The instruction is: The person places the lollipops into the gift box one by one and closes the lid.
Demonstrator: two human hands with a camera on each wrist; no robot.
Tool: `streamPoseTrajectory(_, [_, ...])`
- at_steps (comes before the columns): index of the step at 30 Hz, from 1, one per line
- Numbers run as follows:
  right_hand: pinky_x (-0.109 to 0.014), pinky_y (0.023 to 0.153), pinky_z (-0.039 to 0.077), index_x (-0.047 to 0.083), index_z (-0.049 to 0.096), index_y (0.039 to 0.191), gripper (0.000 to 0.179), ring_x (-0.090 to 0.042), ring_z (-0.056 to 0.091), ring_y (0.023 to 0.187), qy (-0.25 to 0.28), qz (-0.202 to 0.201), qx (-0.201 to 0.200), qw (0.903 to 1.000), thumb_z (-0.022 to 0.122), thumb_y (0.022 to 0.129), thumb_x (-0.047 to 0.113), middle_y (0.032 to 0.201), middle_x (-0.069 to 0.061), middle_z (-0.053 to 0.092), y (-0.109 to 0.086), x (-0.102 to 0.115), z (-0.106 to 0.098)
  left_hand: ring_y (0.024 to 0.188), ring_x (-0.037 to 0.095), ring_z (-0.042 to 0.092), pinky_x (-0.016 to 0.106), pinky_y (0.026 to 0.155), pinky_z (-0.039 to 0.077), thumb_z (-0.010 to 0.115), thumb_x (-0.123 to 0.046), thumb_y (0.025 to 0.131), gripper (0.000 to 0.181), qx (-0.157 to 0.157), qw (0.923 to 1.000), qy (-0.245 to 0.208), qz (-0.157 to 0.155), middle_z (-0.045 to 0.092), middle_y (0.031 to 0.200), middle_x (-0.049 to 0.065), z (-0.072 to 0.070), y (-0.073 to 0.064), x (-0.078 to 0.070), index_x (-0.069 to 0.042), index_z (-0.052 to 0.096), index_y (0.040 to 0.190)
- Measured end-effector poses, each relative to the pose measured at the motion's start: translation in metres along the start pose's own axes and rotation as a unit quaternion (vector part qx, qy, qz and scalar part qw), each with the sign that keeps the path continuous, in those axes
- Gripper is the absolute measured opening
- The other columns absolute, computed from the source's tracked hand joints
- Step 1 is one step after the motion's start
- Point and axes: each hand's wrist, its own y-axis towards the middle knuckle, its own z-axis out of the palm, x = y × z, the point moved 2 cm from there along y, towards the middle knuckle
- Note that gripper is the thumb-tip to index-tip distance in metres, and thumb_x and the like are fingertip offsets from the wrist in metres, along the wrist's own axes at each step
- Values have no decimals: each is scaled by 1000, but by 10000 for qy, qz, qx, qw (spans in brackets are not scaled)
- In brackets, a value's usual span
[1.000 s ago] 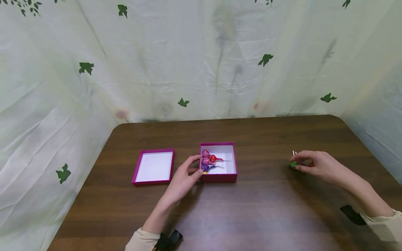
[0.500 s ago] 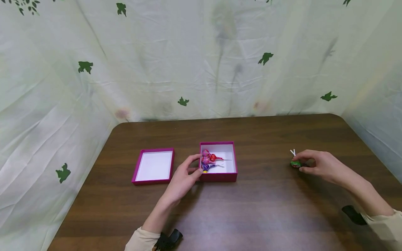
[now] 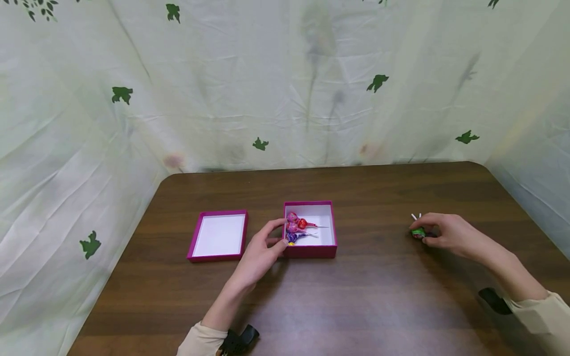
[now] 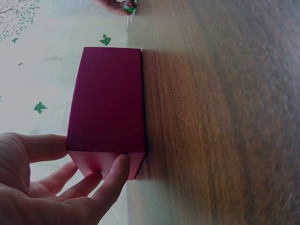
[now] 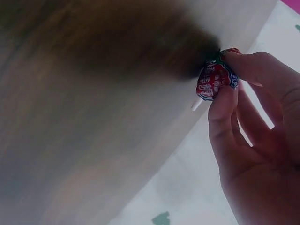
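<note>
In the head view my left hand (image 3: 261, 252) rests its fingertips and thumb on the left wall of a magenta box (image 3: 310, 252) with a white inside. The left wrist view shows the fingers spread over the box's short side. Several wrapped lollipops, among them a red one (image 3: 302, 224) and a purple one (image 3: 292, 237), lie along the left of the box. At the table's right, my right hand (image 3: 454, 235) pinches a green-wrapped lollipop (image 3: 417, 232). Two white sticks stick out behind it; a second lollipop is mostly hidden. The right wrist view shows a red and blue wrapper (image 5: 213, 80) between thumb and fingers.
Left of the box lies its magenta lid (image 3: 218, 236), white inside facing up. The brown wooden table (image 3: 356, 306) carries everything. Behind it hangs a pale curtain (image 3: 276, 84) with green leaf prints. A black band (image 3: 238, 341) sits at the left wrist.
My right hand stays at the same place, its fingers shifting slightly on the lollipops while the sticks change angle and spread a little. The left hand, box and lid have not moved.
</note>
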Motion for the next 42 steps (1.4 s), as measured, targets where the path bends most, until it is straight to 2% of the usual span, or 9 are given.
streamPoseTrajectory(5, [-30, 65, 46, 17, 73, 107, 31, -6, 55, 76, 46, 98, 201, 9997, 78, 79, 5, 89, 9, 62, 6, 5, 1, 115, 33, 58, 42, 82, 54, 60, -10, 95, 46, -4, 10000, 1, 76, 48, 142, 11, -1, 0, 0, -16, 52, 141])
streamPoseTrajectory(9, [-31, 66, 45, 19, 73, 106, 29, -8, 54, 76, 29, 168, 302, 9994, 79, 80, 10, 92, 6, 65, 11, 8, 3, 116, 33, 58, 42, 82, 54, 60, -10, 95, 47, -1, 10000, -1, 90, 47, 143, 11, 0, -1, 0, -16, 52, 141])
streamPoseTrajectory(14, [-36, 71, 46, 22, 74, 106, 27, -14, 56, 85, -55, 68, 200, 9998, 81, 80, 16, 101, 3, 65, 15, 14, 8, 116, 33, 57, 42, 82, 54, 60, -11, 95, 47, 1, 10000, 13, 36, 47, 143, 10, 0, -1, -1, -18, 52, 141])
streamPoseTrajectory(19, [-39, 75, 49, 23, 74, 107, 27, -17, 60, 91, 49, -36, 88, 9999, 81, 81, 19, 101, 8, 66, 19, 19, 15, 117, 33, 57, 42, 82, 54, 60, -11, 95, 46, -8, 10000, 16, 43, 47, 143, 9, 0, -1, -1, -18, 52, 141])
streamPoseTrajectory(23, [-37, 75, 51, 23, 73, 108, 27, -13, 64, 89, 187, -88, 43, 9998, 81, 82, 19, 101, 11, 69, 20, 22, 19, 116, 33, 57, 42, 82, 54, 60, -11, 96, 46, -8, 10000, 22, 47, 48, 143, 9, 0, -1, -1, -18, 52, 141])
streamPoseTrajectory(33, [-34, 72, 52, 17, 72, 108, 30, -13, 63, 86, 198, -202, 63, 9996, 81, 80, 12, 101, 8, 67, 21, 25, 24, 116, 33, 57, 43, 83, 54, 60, -12, 96, 47, 13, 10000, 47, 16, 48, 142, 10, 0, -1, -1, -19, 51, 141])
streamPoseTrajectory(42, [-29, 68, 50, 20, 70, 101, 26, -6, 58, 78, 543, -239, 31, 9982, 81, 80, 10, 88, 13, 63, 23, 30, 28, 116, 32, 57, 43, 81, 54, 60, -13, 96, 46, 0, 9999, 123, 1, 49, 141, 10, 0, 1, 1, -19, 52, 141])
